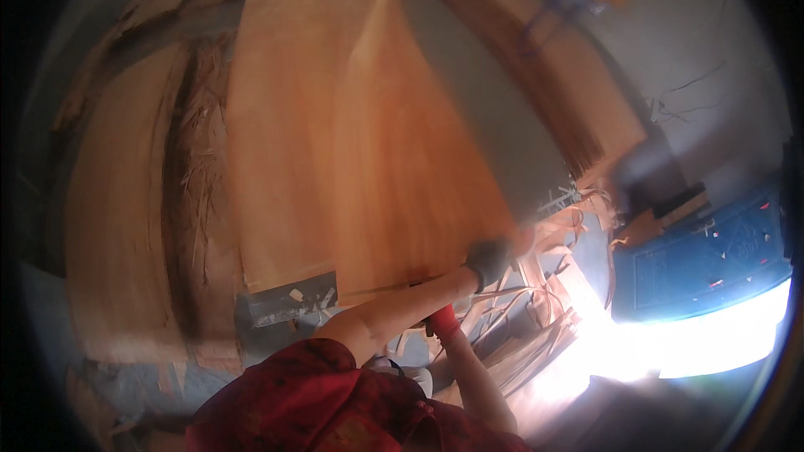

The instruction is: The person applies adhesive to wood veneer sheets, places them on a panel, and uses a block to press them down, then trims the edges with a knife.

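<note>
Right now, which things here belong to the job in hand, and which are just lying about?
In the job:
- wood sheet
- left hand, at its near edge
- right hand, grip unclear

Seemingly just lying about:
- scraps, right of the hands
- far-left sheet
- blue panel

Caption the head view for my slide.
Gloved left hand at the near right corner of a wood sheet, right hand closer in, wood strips alongside.

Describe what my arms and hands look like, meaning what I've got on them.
Your left hand wears a dark grey glove. Your right hand wears a glove, red with a darker part. A short red sleeve with dark patches covers the upper left arm. Fine markings are too blurred to tell.
</note>
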Available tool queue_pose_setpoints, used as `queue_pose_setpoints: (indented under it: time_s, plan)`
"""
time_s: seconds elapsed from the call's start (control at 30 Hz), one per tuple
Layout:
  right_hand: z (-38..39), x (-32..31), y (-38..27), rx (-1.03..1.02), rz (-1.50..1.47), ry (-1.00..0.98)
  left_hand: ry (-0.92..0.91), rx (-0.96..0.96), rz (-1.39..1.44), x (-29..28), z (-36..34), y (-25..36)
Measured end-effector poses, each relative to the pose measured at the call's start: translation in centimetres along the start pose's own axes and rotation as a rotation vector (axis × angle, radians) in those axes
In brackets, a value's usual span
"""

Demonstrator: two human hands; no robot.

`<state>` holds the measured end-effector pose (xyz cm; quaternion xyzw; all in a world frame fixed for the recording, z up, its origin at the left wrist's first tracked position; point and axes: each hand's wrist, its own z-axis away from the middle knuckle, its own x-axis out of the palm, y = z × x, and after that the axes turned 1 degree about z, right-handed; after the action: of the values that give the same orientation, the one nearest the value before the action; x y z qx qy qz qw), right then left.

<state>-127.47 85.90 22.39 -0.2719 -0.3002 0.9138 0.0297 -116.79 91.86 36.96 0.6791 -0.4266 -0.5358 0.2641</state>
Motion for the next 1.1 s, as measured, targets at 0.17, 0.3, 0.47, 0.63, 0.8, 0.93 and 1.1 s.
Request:
queue_pose_setpoints:
  time_s: [0.17,0.3,0.47,0.63,0.8,0.93,1.1]
  plan:
    - [-1.4,-6.8,4.5,-0.108,0.323,0.039,0.021,0.055,-0.079,6.8,-4.6,-1.5]
    - [-1.9,-11.9,11.0,-0.184,0.624,0.176,-0.17,-0.035,-0.062,9.8,-9.5,2.1]
    - [2.0,-19.3,12.4,-0.311,-0.804,0.343,0.271,0.227,-0.095,8.0,-12.0,-0.1]
    - [4.5,-26.2,14.9,-0.307,-0.817,0.404,0.334,-0.331,-0.522,3.8,-7.5,-11.9]
    - [3.3,-28.1,18.3,-0.34,-0.613,0.541,-0.041,-0.631,-0.79,5.5,-4.0,-16.6]
    - [2.1,-29.5,22.2,-0.318,-0.516,0.67,0.037,-0.584,-0.822,7.8,-4.3,-16.8]
    - [1.7,-31.0,24.2,-0.113,-0.575,0.591,0.094,-0.575,-0.872,7.0,-3.0,-18.0]
